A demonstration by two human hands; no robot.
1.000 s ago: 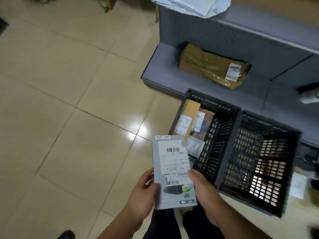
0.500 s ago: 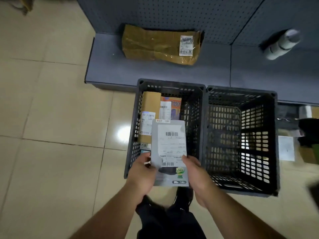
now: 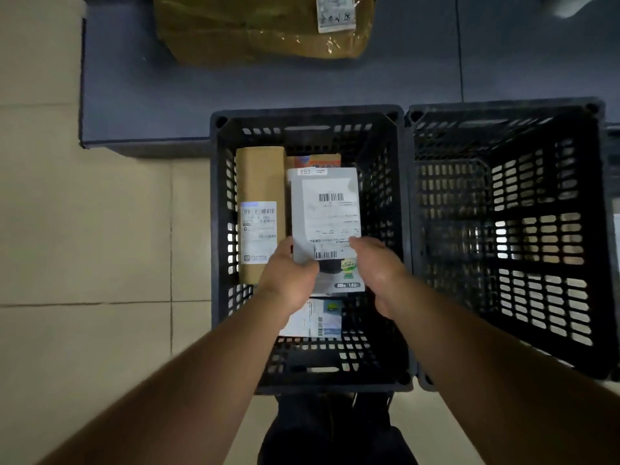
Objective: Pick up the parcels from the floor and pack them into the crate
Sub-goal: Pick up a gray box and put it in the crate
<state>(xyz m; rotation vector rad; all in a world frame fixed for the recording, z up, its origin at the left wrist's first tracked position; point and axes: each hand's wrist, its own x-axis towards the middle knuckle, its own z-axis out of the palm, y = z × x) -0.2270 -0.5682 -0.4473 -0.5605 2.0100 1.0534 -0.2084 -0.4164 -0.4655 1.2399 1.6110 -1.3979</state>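
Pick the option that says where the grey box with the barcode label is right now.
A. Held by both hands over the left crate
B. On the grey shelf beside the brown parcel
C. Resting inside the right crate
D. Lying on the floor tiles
A: the left hand and right hand grip the grey box above the left crate, over parcels already inside.

Black lattice crate (image 3: 221, 229); tan parcel (image 3: 260, 176) with white barcode label; grey box (image 3: 323, 209), black-striped label; beige floor tiles (image 3: 84, 229).
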